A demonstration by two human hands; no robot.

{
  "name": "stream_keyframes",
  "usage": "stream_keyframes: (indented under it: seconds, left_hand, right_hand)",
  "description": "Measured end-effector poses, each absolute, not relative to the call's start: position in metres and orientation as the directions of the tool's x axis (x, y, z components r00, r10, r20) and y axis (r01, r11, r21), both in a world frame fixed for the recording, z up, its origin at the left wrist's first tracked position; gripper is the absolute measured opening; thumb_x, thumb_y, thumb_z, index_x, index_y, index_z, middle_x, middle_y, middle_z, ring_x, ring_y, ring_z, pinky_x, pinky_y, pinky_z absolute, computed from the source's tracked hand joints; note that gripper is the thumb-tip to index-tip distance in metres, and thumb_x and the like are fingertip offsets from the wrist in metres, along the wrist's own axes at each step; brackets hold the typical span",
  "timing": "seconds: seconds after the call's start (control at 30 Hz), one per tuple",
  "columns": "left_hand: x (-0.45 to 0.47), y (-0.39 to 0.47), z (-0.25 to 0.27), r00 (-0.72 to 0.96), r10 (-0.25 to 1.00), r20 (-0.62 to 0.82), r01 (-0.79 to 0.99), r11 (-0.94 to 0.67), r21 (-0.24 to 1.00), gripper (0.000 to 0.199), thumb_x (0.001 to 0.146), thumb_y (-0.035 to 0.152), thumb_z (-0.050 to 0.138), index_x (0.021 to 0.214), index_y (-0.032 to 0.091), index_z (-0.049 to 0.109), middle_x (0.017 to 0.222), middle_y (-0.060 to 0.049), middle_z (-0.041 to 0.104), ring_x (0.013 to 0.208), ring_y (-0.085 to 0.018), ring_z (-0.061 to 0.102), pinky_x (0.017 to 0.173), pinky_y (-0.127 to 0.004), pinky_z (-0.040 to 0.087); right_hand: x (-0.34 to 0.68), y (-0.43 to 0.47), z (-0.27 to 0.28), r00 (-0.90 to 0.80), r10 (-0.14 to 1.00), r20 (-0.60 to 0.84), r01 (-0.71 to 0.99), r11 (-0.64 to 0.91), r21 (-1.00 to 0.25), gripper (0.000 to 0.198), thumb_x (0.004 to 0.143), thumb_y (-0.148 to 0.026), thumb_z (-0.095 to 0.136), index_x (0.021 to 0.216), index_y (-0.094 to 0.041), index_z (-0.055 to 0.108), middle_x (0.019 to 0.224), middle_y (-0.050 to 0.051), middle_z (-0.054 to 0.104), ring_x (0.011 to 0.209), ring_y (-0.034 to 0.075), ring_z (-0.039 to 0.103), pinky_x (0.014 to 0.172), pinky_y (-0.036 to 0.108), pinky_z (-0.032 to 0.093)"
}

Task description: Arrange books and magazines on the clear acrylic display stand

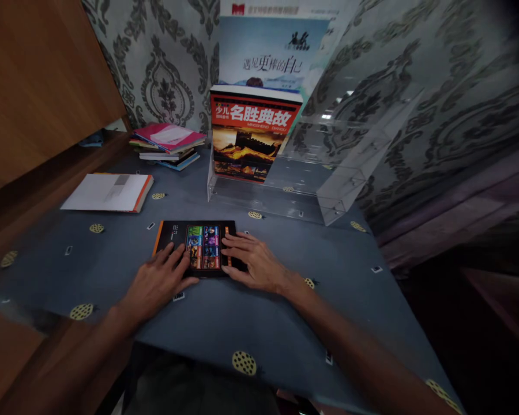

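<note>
A black book (203, 248) with an orange spine edge and a grid of small coloured pictures lies flat on the table in front of me. My left hand (162, 279) rests on its near left part, fingers stretched out. Across its right end lies my right hand (253, 259), fingers spread over the cover and the thumb near the front edge. Behind the book stands a clear acrylic rack (341, 190). On the rack's left side a red-topped book (255, 129) leans upright, with a blue-covered book (272, 49) behind and above it.
A white book (110, 193) with an orange spine lies to the left. Beyond it is a stack of books (168, 141) with a pink one on top. The table wears a blue-grey cloth (259, 323) printed with pineapples. A wooden cabinet (43, 80) borders the left, and patterned wallpaper (168, 75) the back.
</note>
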State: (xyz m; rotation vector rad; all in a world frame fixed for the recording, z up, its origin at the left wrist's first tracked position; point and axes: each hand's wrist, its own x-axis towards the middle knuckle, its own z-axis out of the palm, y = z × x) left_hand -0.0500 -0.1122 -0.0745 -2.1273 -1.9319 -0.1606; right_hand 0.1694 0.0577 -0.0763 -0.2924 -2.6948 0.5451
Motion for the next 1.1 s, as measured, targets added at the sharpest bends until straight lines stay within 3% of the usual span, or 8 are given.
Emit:
stream_keyframes:
  seconds: [0.13,0.27,0.47,0.7,0.8,0.9,1.0,1.1]
  left_hand:
    - [-0.039,-0.115,-0.077,0.058,0.963,0.263,0.993,-0.027,-0.118,0.050,0.100,0.051,0.045,0.127,0.015,0.067,0.135,-0.016,0.065,0.126,-0.035,0.060,0.095,-0.047,0.058]
    - [-0.036,-0.116,-0.079,0.024,0.954,0.298,0.994,0.009,-0.109,0.038,0.102,0.032,0.042,0.124,0.015,0.069,0.130,-0.015,0.068,0.127,-0.033,0.060,0.097,-0.046,0.057]
    - [-0.038,-0.119,-0.076,-0.017,0.980,0.200,0.990,0.044,-0.133,0.035,0.092,0.014,0.043,0.102,0.015,0.077,0.094,-0.016,0.077,0.086,-0.030,0.074,0.074,-0.041,0.063]
    - [-0.041,-0.116,-0.073,0.034,0.955,0.296,0.994,-0.001,-0.111,0.036,0.097,0.017,0.041,0.113,0.014,0.073,0.114,-0.016,0.074,0.113,-0.032,0.068,0.084,-0.041,0.063]
    - [-0.043,-0.115,-0.076,0.043,0.944,0.327,0.995,-0.012,-0.096,0.036,0.100,0.023,0.041,0.120,0.018,0.071,0.124,-0.011,0.072,0.121,-0.031,0.065,0.090,-0.041,0.061]
    - [-0.045,-0.115,-0.078,0.050,0.932,0.359,0.996,-0.018,-0.093,0.037,0.101,0.025,0.041,0.124,0.017,0.068,0.129,-0.010,0.070,0.120,-0.030,0.065,0.091,-0.042,0.060]
    - [-0.045,-0.113,-0.077,0.069,0.932,0.355,0.995,-0.038,-0.095,0.037,0.101,0.025,0.041,0.124,0.015,0.068,0.127,-0.013,0.070,0.119,-0.031,0.065,0.093,-0.044,0.058]
    - [-0.038,-0.109,-0.071,0.136,0.933,0.333,0.990,-0.116,-0.078,0.035,0.101,0.025,0.042,0.125,0.016,0.067,0.122,-0.013,0.071,0.115,-0.030,0.064,0.095,-0.047,0.054]
  right_hand:
    - [0.153,0.050,-0.066,-0.906,0.320,0.277,0.204,0.903,-0.378,0.033,0.101,-0.036,0.049,0.115,-0.020,0.073,0.121,0.012,0.073,0.120,0.025,0.066,0.116,0.053,0.037]
    - [0.111,0.027,-0.053,-0.932,0.285,0.223,0.171,0.890,-0.423,0.042,0.106,-0.032,0.036,0.141,-0.018,0.055,0.143,0.011,0.060,0.138,0.021,0.050,0.118,0.046,0.037]
    - [0.050,0.005,-0.044,-0.974,0.221,0.046,0.157,0.810,-0.565,0.067,0.105,-0.055,0.028,0.153,-0.009,0.037,0.157,0.015,0.041,0.150,0.021,0.030,0.125,0.040,0.025]
    - [0.065,0.017,-0.059,-0.930,0.364,0.057,0.288,0.814,-0.505,0.077,0.103,-0.061,0.025,0.152,-0.001,0.037,0.158,0.019,0.037,0.152,0.026,0.026,0.125,0.043,0.023]
    - [0.090,0.028,-0.064,-0.886,0.460,0.063,0.388,0.808,-0.444,0.073,0.104,-0.057,0.027,0.150,-0.001,0.040,0.156,0.021,0.041,0.150,0.027,0.029,0.124,0.046,0.024]
    - [0.117,0.047,-0.069,-0.831,0.546,0.108,0.451,0.773,-0.446,0.062,0.106,-0.051,0.026,0.147,-0.010,0.047,0.150,0.018,0.051,0.146,0.026,0.038,0.123,0.051,0.025]
    - [0.137,0.073,-0.074,-0.794,0.585,0.163,0.416,0.720,-0.556,0.055,0.107,-0.047,0.025,0.139,-0.017,0.058,0.137,0.014,0.064,0.134,0.027,0.055,0.120,0.057,0.025]
    - [0.146,0.097,-0.080,-0.759,0.613,0.218,0.307,0.633,-0.710,0.056,0.105,-0.054,0.028,0.128,-0.020,0.067,0.124,0.011,0.073,0.118,0.027,0.066,0.112,0.052,0.039]
